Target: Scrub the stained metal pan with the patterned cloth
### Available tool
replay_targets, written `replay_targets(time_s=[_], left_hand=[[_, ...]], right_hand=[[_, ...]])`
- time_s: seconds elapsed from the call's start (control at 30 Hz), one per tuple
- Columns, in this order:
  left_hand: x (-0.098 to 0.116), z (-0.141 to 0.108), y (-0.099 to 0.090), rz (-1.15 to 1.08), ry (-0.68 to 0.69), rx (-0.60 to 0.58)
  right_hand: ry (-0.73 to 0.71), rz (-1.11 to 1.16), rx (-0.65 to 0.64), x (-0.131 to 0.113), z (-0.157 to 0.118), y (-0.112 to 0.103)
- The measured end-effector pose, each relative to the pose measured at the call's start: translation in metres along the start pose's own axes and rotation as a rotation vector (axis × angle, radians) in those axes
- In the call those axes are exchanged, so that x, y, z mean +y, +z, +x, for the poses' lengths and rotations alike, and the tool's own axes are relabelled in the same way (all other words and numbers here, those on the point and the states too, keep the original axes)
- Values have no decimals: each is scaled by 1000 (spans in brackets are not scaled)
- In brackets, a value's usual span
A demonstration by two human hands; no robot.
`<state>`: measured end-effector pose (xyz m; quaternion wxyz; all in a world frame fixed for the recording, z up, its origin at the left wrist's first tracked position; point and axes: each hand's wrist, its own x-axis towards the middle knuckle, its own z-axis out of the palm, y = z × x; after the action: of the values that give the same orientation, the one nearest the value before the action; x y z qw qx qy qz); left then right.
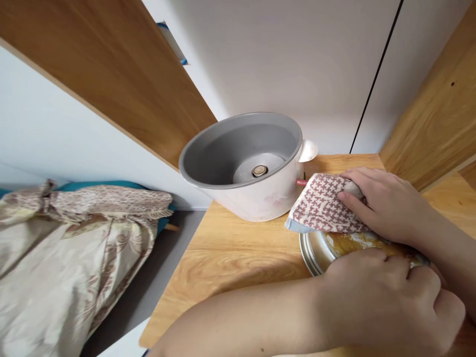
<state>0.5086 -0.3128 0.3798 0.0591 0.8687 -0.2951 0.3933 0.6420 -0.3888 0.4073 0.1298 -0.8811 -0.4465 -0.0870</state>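
Observation:
My right hand (386,203) is closed on a brown-and-white houndstooth cloth (323,201) with a pale blue edge and a red tag. It presses the cloth against a round metal pot (310,253), whose facing surface is stained yellow-brown with whitish patches. Nearer to me, my left hand (394,302) is curled over the same pot, its knuckles up and its fingertips hidden. The pot rests low over a wooden shelf, mostly covered by both hands. Just left of the cloth stands a white rice cooker body (256,198), lidless, with a grey inside and a round metal button at its centre.
The wooden shelf (186,267) ends on the left above a grey floor. A slanted wooden board (122,74) rises at upper left, and another wooden panel (439,89) stands at right. A white wall (290,54) is behind. Patterned fabric (74,258) drapes over something teal.

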Motion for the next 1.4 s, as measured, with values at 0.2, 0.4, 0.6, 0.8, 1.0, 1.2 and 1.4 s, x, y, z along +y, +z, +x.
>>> replay_targets(time_s=[0.2, 0.4, 0.6, 0.8, 1.0, 1.2, 1.4], left_hand=[[0, 2, -3, -38, -22, -45], [-3, 3, -5, -52, 8, -90], [-4, 5, -5, -96, -16, -61], [-4, 3, -1, -78, -8, -74], [-5, 2, 5, -52, 11, -10], [-6, 0, 9, -41, 28, 54], [-6, 2, 8, 36, 68, 83]], right_hand=[[-10, -2, 6, 1, 1, 0], [-5, -15, 22, 1, 1, 0], [-2, -20, 39, 3, 2, 2], [8, -5, 29, 0, 2, 1], [16, 9, 16, -2, 1, -2], [65, -16, 3, -6, 1, -4], [3, -13, 31, -6, -2, -2]])
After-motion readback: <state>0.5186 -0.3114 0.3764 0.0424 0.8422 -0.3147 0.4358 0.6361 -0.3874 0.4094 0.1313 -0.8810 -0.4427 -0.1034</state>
